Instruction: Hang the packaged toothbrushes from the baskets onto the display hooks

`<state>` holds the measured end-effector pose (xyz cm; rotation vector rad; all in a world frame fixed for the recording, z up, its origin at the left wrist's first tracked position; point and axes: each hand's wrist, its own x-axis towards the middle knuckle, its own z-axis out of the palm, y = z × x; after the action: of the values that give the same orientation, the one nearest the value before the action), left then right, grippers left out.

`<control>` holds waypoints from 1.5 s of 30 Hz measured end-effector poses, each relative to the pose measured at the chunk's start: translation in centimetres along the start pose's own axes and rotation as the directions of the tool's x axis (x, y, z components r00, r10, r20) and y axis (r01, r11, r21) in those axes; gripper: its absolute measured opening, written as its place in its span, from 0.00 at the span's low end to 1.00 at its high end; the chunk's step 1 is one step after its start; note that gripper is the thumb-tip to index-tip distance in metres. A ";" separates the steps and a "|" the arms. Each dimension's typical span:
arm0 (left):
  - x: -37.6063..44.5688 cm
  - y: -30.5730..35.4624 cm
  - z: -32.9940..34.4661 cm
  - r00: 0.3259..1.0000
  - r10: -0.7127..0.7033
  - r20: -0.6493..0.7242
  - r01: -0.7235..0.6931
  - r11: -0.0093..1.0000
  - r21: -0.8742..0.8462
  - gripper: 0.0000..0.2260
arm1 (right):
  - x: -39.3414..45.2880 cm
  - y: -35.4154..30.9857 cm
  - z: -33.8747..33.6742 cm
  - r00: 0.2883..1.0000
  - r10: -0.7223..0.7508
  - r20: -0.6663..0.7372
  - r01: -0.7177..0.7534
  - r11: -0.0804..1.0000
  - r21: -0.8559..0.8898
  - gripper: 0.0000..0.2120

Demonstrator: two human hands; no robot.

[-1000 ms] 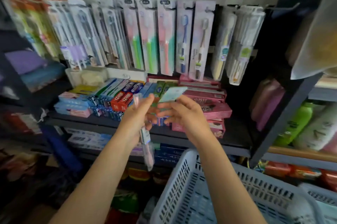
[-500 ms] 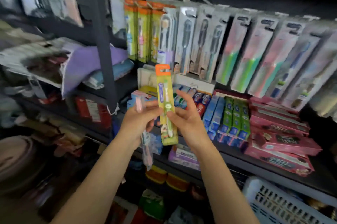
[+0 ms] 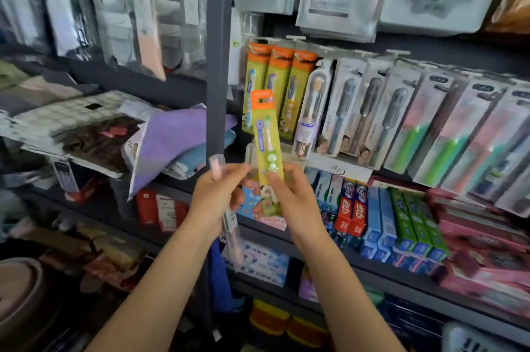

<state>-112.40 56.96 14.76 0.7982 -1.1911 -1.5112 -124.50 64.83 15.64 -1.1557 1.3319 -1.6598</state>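
Holding the yellow toothbrush pack (image 3: 267, 148) upright, our right hand (image 3: 289, 197) fingers pinch its lower end; our left hand (image 3: 218, 194) grips a pink toothbrush pack (image 3: 229, 225). Next, we judge, thread its hole onto the hook bearing the matching orange-topped packs (image 3: 275, 88), just beyond.

A second ago the right hand (image 3: 292, 197) held a pale packet flat before the toothpaste boxes (image 3: 372, 222); now it pinches the orange-topped toothbrush pack (image 3: 266, 145) upright. The pack has risen towards the matching hanging packs (image 3: 275, 88), its top overlapping them.
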 end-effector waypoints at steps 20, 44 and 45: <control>6.3 1.1 3.4 0.999 -0.029 0.026 0.029 1.000 0.006 0.22 | 11.1 -2.3 -4.1 0.943 -0.213 -0.257 0.177 0.972 -0.158 0.07; 4.8 0.8 3.2 0.970 -0.173 0.168 0.188 0.979 -0.074 0.13 | 10.1 2.5 -2.9 0.930 0.269 -0.250 -0.259 0.963 0.072 0.16; 4.7 1.0 3.2 0.980 -0.144 0.138 0.153 0.986 -0.058 0.12 | 9.8 2.4 -3.2 0.943 0.261 -0.208 -0.256 0.965 0.054 0.14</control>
<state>-116.30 53.41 17.05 0.7642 -1.1914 -1.7420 -131.01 56.48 15.17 -0.7637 1.5183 -1.6343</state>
